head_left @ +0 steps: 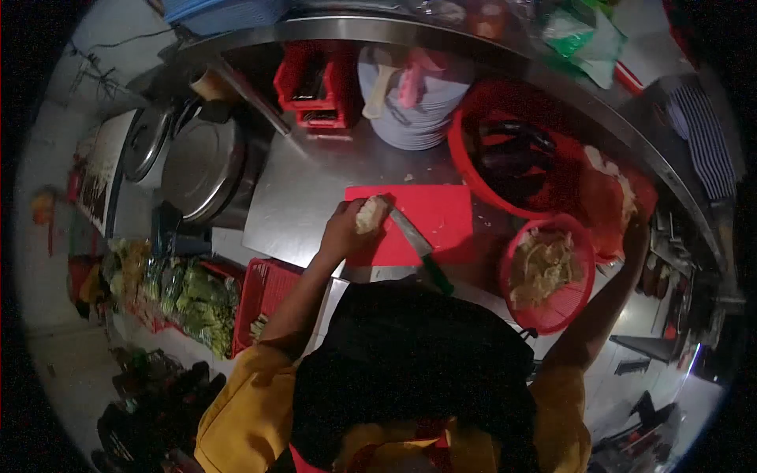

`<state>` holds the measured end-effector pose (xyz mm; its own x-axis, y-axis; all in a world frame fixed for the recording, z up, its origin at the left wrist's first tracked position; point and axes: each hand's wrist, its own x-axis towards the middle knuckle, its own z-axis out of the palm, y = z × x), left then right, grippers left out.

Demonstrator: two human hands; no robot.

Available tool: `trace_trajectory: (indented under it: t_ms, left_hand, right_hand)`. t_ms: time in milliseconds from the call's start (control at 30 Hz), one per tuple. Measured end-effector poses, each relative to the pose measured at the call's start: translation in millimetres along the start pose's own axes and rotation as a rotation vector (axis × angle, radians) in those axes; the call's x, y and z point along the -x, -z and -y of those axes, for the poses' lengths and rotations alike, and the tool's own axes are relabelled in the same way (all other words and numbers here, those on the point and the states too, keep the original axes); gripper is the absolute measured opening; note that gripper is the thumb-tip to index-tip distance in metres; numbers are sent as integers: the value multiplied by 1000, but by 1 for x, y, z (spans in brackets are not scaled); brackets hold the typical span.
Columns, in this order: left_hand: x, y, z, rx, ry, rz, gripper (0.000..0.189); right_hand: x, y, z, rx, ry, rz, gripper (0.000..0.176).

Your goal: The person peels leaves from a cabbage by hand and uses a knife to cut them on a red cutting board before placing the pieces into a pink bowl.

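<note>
On the red cutting board (448,213), my left hand (341,233) is closed around a whitish, lumpy vegetable piece (368,216). A knife with a green handle (435,274) lies slanting across the board, its blade tip close to that piece. Far to the right, my right hand (640,224) reaches to a red bag (602,206) with pale scraps at its top. Its fingers are dim and partly hidden, so their grip does not show. Below the bag, a pink-red basket (587,277) holds pale, leafy-looking peelings (542,268).
Behind the board are a red tub (460,154) with dark contents, stacked white plates (410,135) and red bins (344,110). A large lidded pot (201,169) stands left. Bagged greens (189,299) and a red crate (268,285) sit lower left. A metal shelf edge (355,30) crosses overhead.
</note>
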<state>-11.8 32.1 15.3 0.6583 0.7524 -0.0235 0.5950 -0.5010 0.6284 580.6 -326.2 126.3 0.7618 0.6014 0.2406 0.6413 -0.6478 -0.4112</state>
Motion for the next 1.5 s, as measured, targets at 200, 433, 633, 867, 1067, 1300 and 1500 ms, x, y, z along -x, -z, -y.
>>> trace_trajectory:
  t_ms: [200, 433, 633, 867, 1067, 1300, 1500]
  left_hand:
    - [8, 14, -6, 1085, 237, 204, 71]
    - [1, 22, -69, 1360, 249, 368, 66]
    - [-4, 44, -98, 1385, 172, 321, 50]
    - [0, 54, -119, 1123, -22, 249, 48]
    - [-6, 52, -126, 879, -243, 258, 57]
    - [-8, 54, -125, 844, -366, 142, 91]
    - [-16, 52, -128, 1021, -180, 346, 81]
  right_hand:
    - [100, -7, 211, -364, 90, -367, 33]
    - [162, -112, 352, -688, 556, 509, 50]
    - [157, -122, 354, -762, 652, 352, 61]
    - [152, -98, 358, -768, 653, 255, 54]
    - [137, -75, 370, -439, 737, 215, 57]
    - [148, -100, 350, -752, 627, 281, 46]
    - [155, -118, 343, -897, 671, 282, 40]
